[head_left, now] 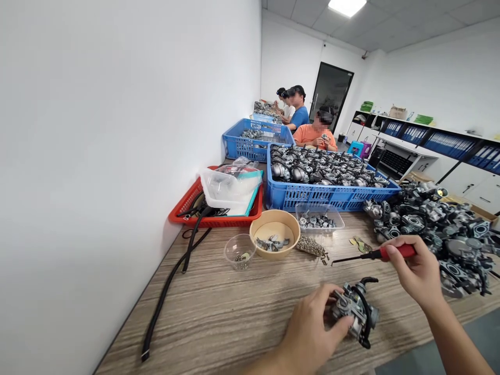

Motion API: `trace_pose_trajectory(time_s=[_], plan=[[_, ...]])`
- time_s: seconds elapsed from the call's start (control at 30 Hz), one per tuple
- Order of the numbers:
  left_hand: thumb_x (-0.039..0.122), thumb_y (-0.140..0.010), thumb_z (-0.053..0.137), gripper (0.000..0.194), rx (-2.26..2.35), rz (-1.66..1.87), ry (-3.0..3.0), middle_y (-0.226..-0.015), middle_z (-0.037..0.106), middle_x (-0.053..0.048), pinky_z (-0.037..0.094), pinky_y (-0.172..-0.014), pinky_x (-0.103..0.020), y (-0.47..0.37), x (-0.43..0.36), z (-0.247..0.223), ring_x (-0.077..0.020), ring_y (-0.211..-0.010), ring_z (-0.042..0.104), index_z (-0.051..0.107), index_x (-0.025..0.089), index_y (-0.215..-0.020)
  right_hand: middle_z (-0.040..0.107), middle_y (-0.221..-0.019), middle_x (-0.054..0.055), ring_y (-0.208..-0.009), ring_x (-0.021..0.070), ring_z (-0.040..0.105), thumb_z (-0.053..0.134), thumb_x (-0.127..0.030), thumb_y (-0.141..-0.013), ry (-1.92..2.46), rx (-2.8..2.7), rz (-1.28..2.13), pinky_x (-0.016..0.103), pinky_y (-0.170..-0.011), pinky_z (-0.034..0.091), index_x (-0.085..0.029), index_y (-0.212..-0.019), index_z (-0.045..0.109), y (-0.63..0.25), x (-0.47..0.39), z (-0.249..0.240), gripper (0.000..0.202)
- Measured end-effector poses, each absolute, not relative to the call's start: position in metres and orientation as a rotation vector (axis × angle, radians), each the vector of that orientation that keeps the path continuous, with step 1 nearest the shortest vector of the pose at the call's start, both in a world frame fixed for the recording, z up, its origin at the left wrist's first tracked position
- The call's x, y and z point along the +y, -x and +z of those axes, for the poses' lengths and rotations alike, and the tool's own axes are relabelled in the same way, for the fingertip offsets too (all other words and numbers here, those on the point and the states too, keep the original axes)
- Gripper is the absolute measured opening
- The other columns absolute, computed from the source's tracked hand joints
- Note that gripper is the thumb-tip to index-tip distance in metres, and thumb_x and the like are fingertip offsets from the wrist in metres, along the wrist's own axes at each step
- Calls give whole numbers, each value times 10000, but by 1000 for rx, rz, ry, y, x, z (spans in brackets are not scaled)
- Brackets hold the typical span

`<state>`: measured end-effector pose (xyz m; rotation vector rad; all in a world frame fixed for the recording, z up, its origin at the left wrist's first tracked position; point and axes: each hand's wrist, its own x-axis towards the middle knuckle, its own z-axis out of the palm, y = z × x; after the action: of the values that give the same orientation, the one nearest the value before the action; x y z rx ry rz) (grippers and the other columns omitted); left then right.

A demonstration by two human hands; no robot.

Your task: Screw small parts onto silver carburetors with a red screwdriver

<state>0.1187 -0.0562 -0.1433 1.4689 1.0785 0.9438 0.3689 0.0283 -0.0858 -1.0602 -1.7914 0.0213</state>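
Note:
A metal carburetor (353,310) with a black hose rests low on the wooden table (219,312), and my left hand (314,325) grips its left side between thumb and fingers. In my right hand (417,271) is a screwdriver (398,252) with a red and black handle, its dark shaft pointing left. The tip is near a plastic bag of small screws (310,245), some spilling out; whether a screw sits on the tip is hard to tell. Small brass-coloured plates (360,244) lie just behind the shaft.
Carburetors are heaped (449,234) at right and fill a blue crate (312,197) behind. A beige bowl (274,255), clear cup (239,255), clear tray (336,221) and red basket (234,221) hold parts. A black hose (160,307) lies left beside the wall. Several people sit farther back.

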Motion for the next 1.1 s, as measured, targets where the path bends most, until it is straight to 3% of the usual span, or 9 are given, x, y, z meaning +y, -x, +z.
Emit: trace_pose_trajectory(time_s=[0.17, 0.3, 0.57, 0.7, 0.83, 0.97, 1.1], plan=[[398, -840, 724, 514, 1042, 1033, -1408, -1275, 770, -139, 569, -982, -427, -115, -59, -145, -311, -1146, 734, 603, 211, -1303, 766, -772, 31, -654, 205, 751, 739, -391, -992, 958, -1683, 81, 303, -589, 612, -242, -910, 608, -363, 12, -67, 215], [406, -901, 676, 383, 1180, 1201, -1286, -1320, 738, -142, 577, -847, -387, -111, -51, -147, -305, -1160, 743, 629, 225, -1236, 705, -723, -4, -635, 211, 734, 746, -366, -982, 880, -1619, 116, 326, -563, 595, -256, -898, 607, -353, 0, -55, 196], [320, -891, 755, 123, 1080, 1431, -1302, -803, 824, -37, 575, -704, -285, -102, -40, -139, -202, -740, 757, 807, 221, -841, 596, -685, -26, -631, 225, 725, 776, -393, -962, 817, -1586, 147, 342, -541, 574, -254, -883, 630, -338, -9, -58, 217], [407, -837, 854, 212, 1025, 1377, -1082, -764, 840, -57, 599, -644, -283, -102, -36, -135, -230, -718, 794, 799, 206, -795, 578, -683, -30, -649, 215, 731, 797, -386, -943, 804, -1546, 139, 333, -569, 587, -241, -875, 627, -336, -8, -62, 233], [559, -658, 995, 485, 874, 1300, -682, -805, 858, -84, 639, -598, -258, -101, -29, -131, -252, -759, 840, 753, 179, -837, 560, -721, -30, -621, 203, 711, 757, -361, -973, 814, -1452, 92, 330, -536, 586, -238, -885, 594, -333, -11, -69, 222], [549, -536, 1063, 604, 811, 1291, -451, -896, 877, -110, 650, -606, -213, -98, -27, -125, -215, -771, 844, 703, 163, -831, 526, -749, -28, -608, 201, 702, 757, -359, -968, 801, -1376, -18, 310, -481, 564, -242, -885, 572, -327, -17, -80, 235], [474, -560, 1077, 594, 758, 1282, -387, -921, 878, -107, 671, -623, -232, -99, -30, -122, -196, -707, 835, 656, 172, -851, 519, -749, -26, -605, 202, 703, 755, -343, -966, 790, -1354, -80, 315, -474, 571, -241, -880, 565, -322, -22, -90, 232]])
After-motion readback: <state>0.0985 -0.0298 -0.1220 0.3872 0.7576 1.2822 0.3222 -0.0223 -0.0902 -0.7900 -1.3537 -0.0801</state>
